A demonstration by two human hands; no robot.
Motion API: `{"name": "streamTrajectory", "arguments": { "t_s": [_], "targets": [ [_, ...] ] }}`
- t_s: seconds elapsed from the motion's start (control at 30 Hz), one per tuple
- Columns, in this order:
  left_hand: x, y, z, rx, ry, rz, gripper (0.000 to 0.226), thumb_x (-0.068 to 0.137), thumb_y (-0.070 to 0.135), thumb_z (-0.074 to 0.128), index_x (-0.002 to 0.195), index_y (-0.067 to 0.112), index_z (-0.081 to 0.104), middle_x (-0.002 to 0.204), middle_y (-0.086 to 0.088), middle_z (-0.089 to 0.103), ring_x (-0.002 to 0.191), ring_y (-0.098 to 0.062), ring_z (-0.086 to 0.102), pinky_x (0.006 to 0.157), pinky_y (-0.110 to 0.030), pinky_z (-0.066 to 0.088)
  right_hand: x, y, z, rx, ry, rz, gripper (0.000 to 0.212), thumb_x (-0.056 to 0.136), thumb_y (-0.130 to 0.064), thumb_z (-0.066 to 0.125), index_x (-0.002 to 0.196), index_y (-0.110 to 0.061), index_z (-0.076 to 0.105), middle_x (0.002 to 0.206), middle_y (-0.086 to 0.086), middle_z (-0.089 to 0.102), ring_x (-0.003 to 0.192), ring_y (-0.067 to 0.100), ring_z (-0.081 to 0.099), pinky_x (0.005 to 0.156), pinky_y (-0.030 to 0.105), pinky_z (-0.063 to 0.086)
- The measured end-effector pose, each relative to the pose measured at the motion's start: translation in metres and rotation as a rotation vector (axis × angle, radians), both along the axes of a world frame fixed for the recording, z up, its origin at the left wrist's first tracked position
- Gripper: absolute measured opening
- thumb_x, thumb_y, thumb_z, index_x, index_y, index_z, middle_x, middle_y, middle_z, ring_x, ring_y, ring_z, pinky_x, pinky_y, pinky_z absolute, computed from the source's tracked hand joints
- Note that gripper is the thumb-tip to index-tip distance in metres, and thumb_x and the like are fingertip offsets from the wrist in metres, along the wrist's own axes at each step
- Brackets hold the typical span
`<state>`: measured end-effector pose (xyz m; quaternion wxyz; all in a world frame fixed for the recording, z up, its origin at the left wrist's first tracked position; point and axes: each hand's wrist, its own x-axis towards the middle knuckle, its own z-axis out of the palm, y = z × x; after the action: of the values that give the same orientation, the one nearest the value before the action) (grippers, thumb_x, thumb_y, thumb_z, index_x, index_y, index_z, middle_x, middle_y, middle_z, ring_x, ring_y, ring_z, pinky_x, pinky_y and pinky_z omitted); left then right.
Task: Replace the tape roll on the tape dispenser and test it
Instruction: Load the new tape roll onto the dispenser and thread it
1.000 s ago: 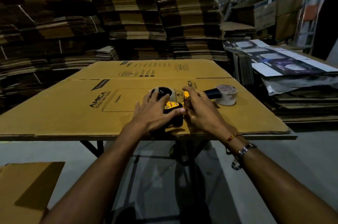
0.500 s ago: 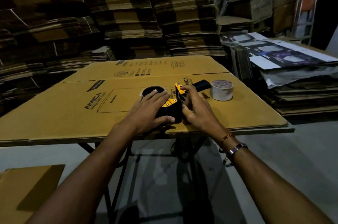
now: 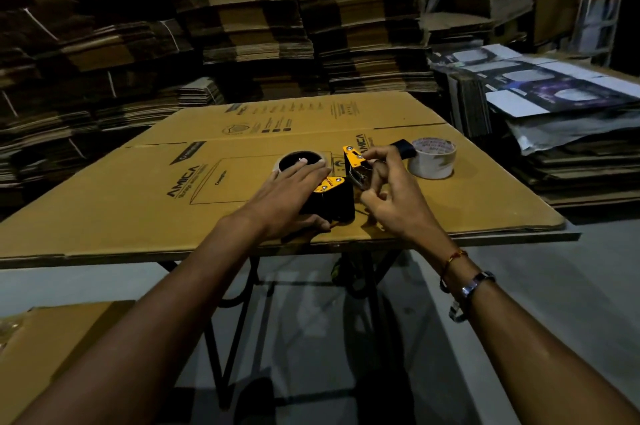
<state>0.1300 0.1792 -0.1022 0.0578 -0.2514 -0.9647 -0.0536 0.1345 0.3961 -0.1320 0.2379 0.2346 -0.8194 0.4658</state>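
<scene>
A black and yellow tape dispenser (image 3: 334,197) lies on its side on the cardboard sheet (image 3: 138,196) that covers the table. My left hand (image 3: 287,196) lies over its round end, with straight fingers reaching the roll hub (image 3: 291,161) and the thumb hooked round the near side of the black body. My right hand (image 3: 384,196) pinches the dispenser's front part at the yellow plate (image 3: 351,156), just above the metal blade. The black handle (image 3: 403,148) sticks out behind my right fingers. A white tape roll (image 3: 433,163) stands flat to the right of the handle, untouched.
The sheet's near edge (image 3: 450,234) runs just below my wrists, above the table's black metal legs (image 3: 239,303). Stacks of flat cartons (image 3: 242,8) fill the back wall. Printed flat boxes (image 3: 554,92) pile up at the right, and another cardboard sheet (image 3: 52,338) lies lower left.
My right fingers have opened out and moved up onto the yellow front plate, baring the metal blade. My left hand stays on the dispenser. The view has shifted slightly.
</scene>
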Motion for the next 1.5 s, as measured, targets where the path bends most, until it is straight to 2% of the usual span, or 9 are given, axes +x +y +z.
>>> {"name": "streamTrajectory", "arguments": {
  "t_s": [0.33,0.63,0.73,0.9,1.07,1.13,1.23,1.33,1.5],
  "targets": [
    [0.001,0.0,-0.002,0.006,0.014,0.007,0.095,0.084,0.047,0.068,0.156,0.025,0.011,0.166,0.007,0.002,0.153,-0.017,-0.003,0.123,-0.051,0.009,0.022,0.009,-0.007,0.002,-0.007,-0.04,0.05,0.081,-0.005,0.059,0.124,-0.024,0.043,0.075,0.002,0.046,0.068,0.023,0.049,0.072,0.058,0.055],
    [0.004,0.003,0.0,-0.012,0.013,0.023,0.098,0.082,0.051,0.068,0.156,0.025,0.01,0.166,0.005,0.003,0.153,-0.018,-0.002,0.122,-0.048,0.009,0.037,0.005,-0.015,-0.008,0.01,-0.031,0.05,0.083,-0.008,0.059,0.124,-0.031,0.042,0.084,0.002,0.052,0.083,0.026,0.055,0.08,0.054,0.055],
    [0.004,0.002,0.0,-0.012,0.017,0.025,0.097,0.082,0.051,0.069,0.156,0.024,0.011,0.166,0.004,0.003,0.153,-0.019,-0.002,0.122,-0.049,0.009,0.041,0.0,-0.02,-0.012,0.041,-0.068,0.053,0.085,-0.005,0.062,0.127,-0.03,0.041,0.084,0.001,0.051,0.089,0.025,0.055,0.08,0.044,0.054],
    [0.001,0.001,0.001,-0.034,-0.004,0.008,0.104,0.078,0.059,0.067,0.156,0.023,0.009,0.166,0.002,0.002,0.153,-0.02,-0.002,0.122,-0.051,0.01,0.052,-0.019,-0.025,-0.064,0.01,-0.216,0.06,0.087,-0.007,0.068,0.138,-0.023,0.043,0.086,-0.002,0.058,0.105,0.005,0.043,0.081,0.005,0.036],
    [0.005,0.003,0.011,-0.026,-0.108,0.025,0.115,0.07,0.074,0.058,0.157,0.023,0.001,0.166,0.003,-0.005,0.152,-0.02,-0.006,0.122,-0.055,0.01,0.06,-0.036,-0.025,-0.162,-0.057,-0.294,0.068,0.086,-0.012,0.072,0.144,-0.023,0.039,0.082,-0.008,0.064,0.113,0.009,0.042,0.089,0.025,0.038],
    [0.015,0.006,0.012,0.053,-0.077,0.032,0.116,0.067,0.079,0.051,0.156,0.025,-0.001,0.166,0.004,-0.007,0.152,-0.021,-0.005,0.122,-0.054,0.011,0.063,-0.041,-0.024,-0.137,-0.063,-0.291,0.071,0.086,-0.012,0.072,0.147,-0.023,0.037,0.085,-0.007,0.064,0.112,0.008,0.041,0.08,0.015,0.034],
    [0.045,0.017,-0.008,0.34,0.222,0.05,0.077,0.081,0.061,0.059,0.146,0.027,0.034,0.165,0.003,0.012,0.148,-0.023,0.018,0.117,-0.046,0.03,0.065,-0.041,-0.021,-0.069,-0.051,-0.296,0.073,0.087,-0.01,0.071,0.149,-0.024,0.034,0.089,-0.006,0.062,0.105,0.004,0.038,0.07,0.006,0.031],
    [0.062,0.029,-0.033,0.527,0.381,0.06,0.032,0.09,0.046,0.054,0.109,0.02,0.059,0.157,-0.002,0.031,0.137,-0.024,0.036,0.105,-0.043,0.042,0.069,-0.041,-0.019,-0.031,-0.015,-0.304,0.072,0.087,-0.007,0.069,0.148,-0.022,0.036,0.084,-0.012,0.055,0.102,0.006,0.037,0.071,0.014,0.033],
    [0.064,0.044,-0.043,0.581,0.356,0.128,0.046,0.09,0.057,0.043,0.092,0.017,0.067,0.154,-0.003,0.036,0.144,-0.024,0.025,0.114,-0.042,0.031,0.072,-0.039,-0.015,-0.008,-0.067,-0.252,0.075,0.089,-0.003,0.062,0.152,-0.026,0.029,0.088,-0.023,0.043,0.105,0.005,0.037,0.073,0.019,0.04]
  ]
}}
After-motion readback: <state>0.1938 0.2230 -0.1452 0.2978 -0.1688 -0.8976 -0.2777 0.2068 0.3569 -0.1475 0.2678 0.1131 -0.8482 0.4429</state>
